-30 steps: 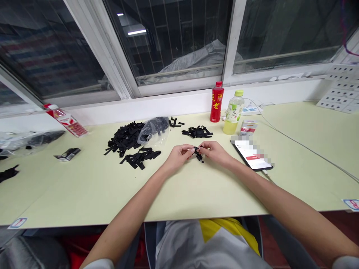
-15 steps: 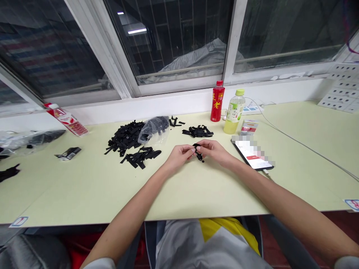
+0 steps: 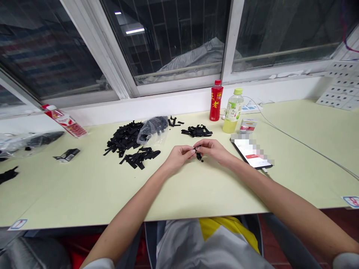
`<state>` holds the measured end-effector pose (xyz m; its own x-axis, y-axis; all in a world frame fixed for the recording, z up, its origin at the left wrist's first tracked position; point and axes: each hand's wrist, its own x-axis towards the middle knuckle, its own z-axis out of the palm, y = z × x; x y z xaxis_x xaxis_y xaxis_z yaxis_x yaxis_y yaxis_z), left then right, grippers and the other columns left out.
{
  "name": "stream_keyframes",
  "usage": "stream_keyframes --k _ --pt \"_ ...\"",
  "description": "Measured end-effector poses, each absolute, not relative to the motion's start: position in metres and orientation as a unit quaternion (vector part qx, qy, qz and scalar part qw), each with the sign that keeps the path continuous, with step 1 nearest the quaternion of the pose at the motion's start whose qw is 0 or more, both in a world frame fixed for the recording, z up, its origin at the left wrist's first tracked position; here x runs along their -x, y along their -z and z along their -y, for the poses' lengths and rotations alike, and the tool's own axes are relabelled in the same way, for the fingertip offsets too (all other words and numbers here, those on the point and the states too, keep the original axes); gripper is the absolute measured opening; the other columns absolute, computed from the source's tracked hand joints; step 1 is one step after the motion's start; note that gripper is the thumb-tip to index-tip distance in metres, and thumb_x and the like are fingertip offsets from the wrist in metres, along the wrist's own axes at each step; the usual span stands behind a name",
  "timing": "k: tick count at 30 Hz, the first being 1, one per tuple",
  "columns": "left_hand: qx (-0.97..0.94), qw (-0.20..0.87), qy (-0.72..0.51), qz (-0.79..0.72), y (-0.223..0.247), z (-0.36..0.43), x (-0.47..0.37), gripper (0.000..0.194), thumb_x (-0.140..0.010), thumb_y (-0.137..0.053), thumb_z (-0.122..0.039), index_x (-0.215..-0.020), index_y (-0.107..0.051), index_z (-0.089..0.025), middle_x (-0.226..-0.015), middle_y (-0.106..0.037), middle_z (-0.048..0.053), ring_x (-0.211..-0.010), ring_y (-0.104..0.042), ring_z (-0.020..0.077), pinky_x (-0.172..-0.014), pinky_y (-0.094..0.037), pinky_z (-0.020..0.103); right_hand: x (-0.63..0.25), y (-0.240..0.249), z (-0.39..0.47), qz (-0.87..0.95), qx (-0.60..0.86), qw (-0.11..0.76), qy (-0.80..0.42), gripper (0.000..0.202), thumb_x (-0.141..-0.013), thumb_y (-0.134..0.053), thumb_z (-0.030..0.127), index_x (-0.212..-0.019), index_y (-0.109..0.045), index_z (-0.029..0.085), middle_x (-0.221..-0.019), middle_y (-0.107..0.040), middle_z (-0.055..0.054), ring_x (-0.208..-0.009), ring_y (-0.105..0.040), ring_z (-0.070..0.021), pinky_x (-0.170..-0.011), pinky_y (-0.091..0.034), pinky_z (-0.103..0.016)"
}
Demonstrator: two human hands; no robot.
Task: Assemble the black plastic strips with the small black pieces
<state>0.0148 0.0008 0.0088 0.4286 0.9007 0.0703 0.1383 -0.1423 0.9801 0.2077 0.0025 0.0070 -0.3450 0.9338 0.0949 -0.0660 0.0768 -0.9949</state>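
My left hand [image 3: 179, 157] and my right hand [image 3: 212, 149] meet over the pale table [image 3: 179, 194], fingertips pinched together around a small black piece [image 3: 197, 148], mostly covered by the fingers. Several tiny black round parts [image 3: 199, 156] lie on the table just below the fingertips. Left of my hands are a large heap of black strips [image 3: 123, 136] and a smaller group of black strips [image 3: 140, 157]. Beyond my hands sits another small pile of black strips [image 3: 197, 130]. A clear plastic bag [image 3: 153, 130] with black contents rests against the large heap.
A red bottle [image 3: 216, 101], a yellow-green bottle [image 3: 233, 111], a small box [image 3: 248, 126] and a phone [image 3: 252, 152] with a cable stand or lie at the right. At the left are a tilted bottle [image 3: 67, 121] and a crumpled black packet [image 3: 67, 155].
The fingers of both hands have closed in over the black piece, so less of it shows. The camera view has shifted slightly.
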Motion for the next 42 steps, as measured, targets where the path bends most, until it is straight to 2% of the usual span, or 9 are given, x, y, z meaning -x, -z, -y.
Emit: stream_keyframes --k 6,13,17,23,27,31,34,37,42 --pt "-0.691 0.499 -0.351 -0.388 -0.011 0.002 -0.016 0.03 -0.086 -0.064 -0.041 -0.088 -0.073 -0.013 -0.082 -0.067 0.006 -0.072 -0.054 0.0133 -0.071 -0.042 0.028 -0.208 -0.003 -0.006 0.574 0.383 0.447 -0.569 0.029 -0.073 -0.074 0.041 -0.089 -0.071 0.017 -0.079 -0.07 -0.003 -0.069 -0.061 -0.0142 -0.068 -0.047 -0.029" --pt "-0.72 0.456 -0.396 -0.342 -0.015 0.004 -0.015 0.028 -0.088 -0.064 -0.042 -0.098 -0.076 -0.018 -0.126 -0.057 0.012 -0.099 -0.057 0.0192 -0.073 -0.046 0.027 -0.206 0.007 -0.011 0.575 0.397 0.455 -0.552 0.028 -0.072 -0.074 0.041 -0.087 -0.069 0.017 -0.074 -0.068 -0.002 -0.065 -0.059 -0.0135 -0.065 -0.047 -0.029" --pt "-0.714 0.485 -0.388 -0.325 -0.015 0.005 -0.017 0.028 -0.088 -0.064 -0.041 -0.095 -0.076 -0.016 -0.114 -0.066 0.012 -0.096 -0.059 0.0197 -0.079 -0.046 0.03 -0.205 0.009 -0.009 0.608 0.398 0.442 -0.526 0.024 -0.077 -0.068 0.037 -0.089 -0.069 0.017 -0.08 -0.07 -0.003 -0.069 -0.061 -0.0147 -0.066 -0.047 -0.03" --pt "-0.663 0.473 -0.397 -0.423 -0.012 -0.001 -0.017 0.031 -0.085 -0.064 -0.04 -0.097 -0.074 -0.013 -0.096 -0.072 0.009 -0.078 -0.058 0.0159 -0.073 -0.044 0.028 -0.218 0.004 -0.014 0.711 0.511 0.368 -0.312 0.014 -0.083 -0.059 0.023 -0.087 -0.071 0.018 -0.09 -0.074 -0.005 -0.08 -0.063 -0.018 -0.075 -0.045 -0.031" --pt "-0.651 0.449 -0.401 -0.462 -0.005 -0.008 -0.014 0.03 -0.085 -0.061 -0.036 -0.095 -0.073 -0.011 -0.096 -0.073 0.01 -0.073 -0.056 0.0151 -0.072 -0.045 0.029 -0.226 0.002 -0.015 0.747 0.511 0.283 -0.317 0.012 -0.081 -0.062 0.027 -0.083 -0.071 0.019 -0.082 -0.072 -0.004 -0.073 -0.061 -0.0175 -0.066 -0.044 -0.028" --pt "-0.661 0.423 -0.394 -0.479 -0.001 -0.011 -0.014 0.029 -0.084 -0.058 -0.035 -0.092 -0.073 -0.012 -0.094 -0.074 0.01 -0.075 -0.059 0.0166 -0.074 -0.045 0.029 -0.222 0.007 -0.014 0.776 0.491 0.266 -0.295 0.016 -0.078 -0.069 0.034 -0.083 -0.07 0.019 -0.082 -0.067 -0.004 -0.072 -0.06 -0.0175 -0.065 -0.044 -0.028" --pt "-0.675 0.406 -0.387 -0.48 -0.001 -0.01 -0.014 0.028 -0.084 -0.056 -0.034 -0.09 -0.073 -0.013 -0.093 -0.074 0.009 -0.079 -0.061 0.0179 -0.076 -0.046 0.03 -0.218 0.011 -0.014 0.805 0.468 0.27 -0.244 0.01 -0.077 -0.068 0.024 -0.084 -0.07 0.019 -0.087 -0.065 -0.005 -0.08 -0.059 -0.0184 -0.072 -0.045 -0.029" --pt "-0.684 0.397 -0.382 -0.478 -0.002 -0.009 -0.015 0.028 -0.084 -0.056 -0.035 -0.089 -0.073 -0.013 -0.092 -0.074 0.009 -0.081 -0.062 0.0189 -0.078 -0.047 0.03 -0.217 0.013 -0.014 0.816 0.456 0.266 -0.236 0.017 -0.075 -0.061 0.012 -0.088 -0.07 0.018 -0.09 -0.064 -0.006 -0.084 -0.059 -0.0185 -0.075 -0.045 -0.029" --pt "-0.685 0.392 -0.384 -0.479 -0.002 -0.01 -0.015 0.03 -0.085 -0.056 -0.036 -0.089 -0.073 -0.013 -0.091 -0.074 0.009 -0.081 -0.063 0.0195 -0.079 -0.047 0.031 -0.221 0.01 -0.014 0.824 0.46 0.256 -0.208 0.012 -0.077 -0.062 0.013 -0.084 -0.069 0.019 -0.09 -0.064 -0.006 -0.089 -0.057 -0.0208 -0.079 -0.045 -0.031"
